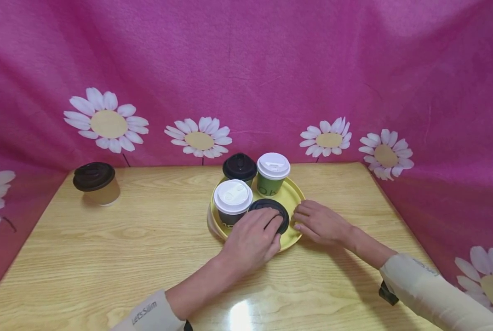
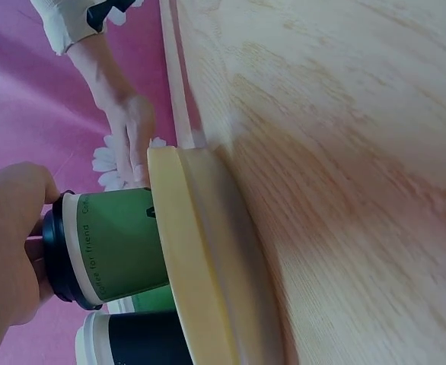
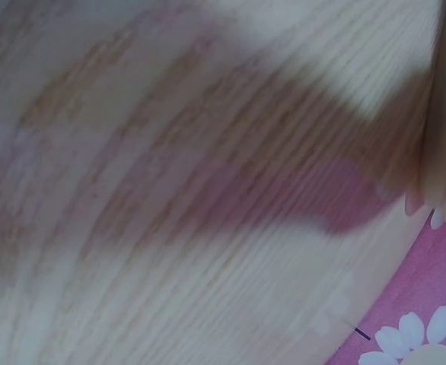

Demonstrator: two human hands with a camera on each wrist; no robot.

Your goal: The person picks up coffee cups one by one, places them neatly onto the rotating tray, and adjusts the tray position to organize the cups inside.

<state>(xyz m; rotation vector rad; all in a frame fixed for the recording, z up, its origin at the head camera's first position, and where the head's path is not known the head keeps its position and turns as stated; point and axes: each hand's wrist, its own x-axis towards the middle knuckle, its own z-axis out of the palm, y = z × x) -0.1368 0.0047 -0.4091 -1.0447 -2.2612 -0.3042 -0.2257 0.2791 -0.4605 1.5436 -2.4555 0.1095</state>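
A yellow round tray [image 1: 290,195] holds several lidded paper cups. My left hand [image 1: 250,241] grips the black lid of a green paper cup [image 2: 124,243] at the tray's front, its thumb and fingers around the lid's edge. That cup stands upright, its base hidden behind the tray's wall in the left wrist view. My right hand [image 1: 323,222] holds the tray's right rim. Beside the gripped cup is a dark cup with a white lid [image 1: 233,197]. Behind them stand a green cup with a white lid [image 1: 272,177] and a cup with a black lid [image 1: 240,168].
A brown paper cup [image 1: 104,191] with a black lid stands alone at the table's far left. The wooden table [image 1: 147,248] meets a pink cloth [image 1: 250,69] printed with white daisies at its back and sides.
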